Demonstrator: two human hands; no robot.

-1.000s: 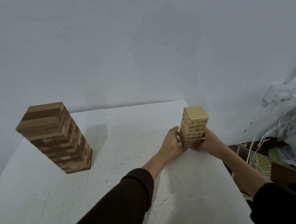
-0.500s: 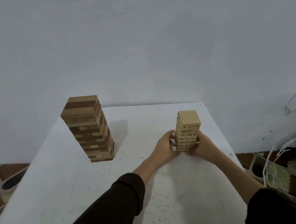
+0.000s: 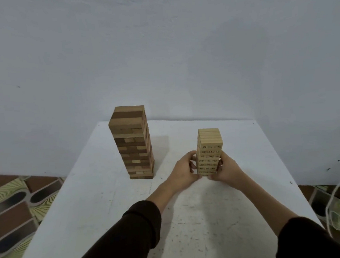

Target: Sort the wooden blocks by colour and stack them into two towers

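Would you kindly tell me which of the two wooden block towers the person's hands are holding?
The shorter pale block tower on the right, gripped low between left hand and right hand; the taller mixed-brown tower stands apart.

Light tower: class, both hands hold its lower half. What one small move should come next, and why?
Probably ease both hands off gently. The light tower stands upright on the white table with flush sides, the left hand and right hand grip only its lower part, and the brown tower stands apart, untouched; releasing slowly should avoid knocking it.
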